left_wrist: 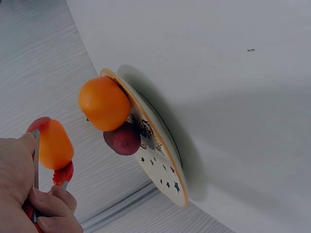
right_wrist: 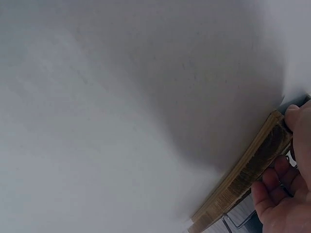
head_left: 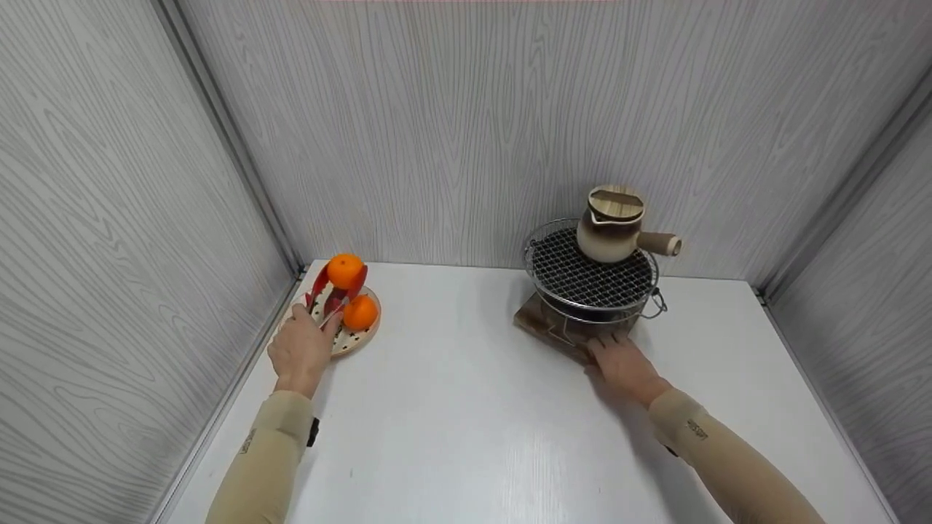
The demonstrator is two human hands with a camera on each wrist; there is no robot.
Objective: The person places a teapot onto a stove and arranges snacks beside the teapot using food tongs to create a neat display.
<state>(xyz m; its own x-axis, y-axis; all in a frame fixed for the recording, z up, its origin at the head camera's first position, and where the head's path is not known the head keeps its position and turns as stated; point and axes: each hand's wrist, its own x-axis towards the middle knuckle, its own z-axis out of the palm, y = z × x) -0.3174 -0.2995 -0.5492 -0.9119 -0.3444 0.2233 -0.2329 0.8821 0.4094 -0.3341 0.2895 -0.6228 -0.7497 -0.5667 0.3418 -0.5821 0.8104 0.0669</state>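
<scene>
My left hand [head_left: 300, 351] grips red-tipped tongs [head_left: 318, 286], whose tips hold an orange [head_left: 345, 271] above the plate [head_left: 354, 345]. In the left wrist view the held orange [left_wrist: 55, 144] is apart from the plate [left_wrist: 171, 180], which bears another orange [left_wrist: 104, 103] and a dark red fruit [left_wrist: 123, 139]. My right hand [head_left: 622, 366] holds the near corner of the wooden board [head_left: 534, 318] under the round grill [head_left: 591, 280]. From the right wrist, the thumb and fingers of that hand [right_wrist: 286, 194] are at the board's edge [right_wrist: 248, 170].
A small brown and cream pot [head_left: 609, 238] with a wooden lid and side handle stands on the back of the grill mesh. Grey wood-patterned panels [head_left: 437, 131] rise behind the white table [head_left: 451, 407] and at both sides.
</scene>
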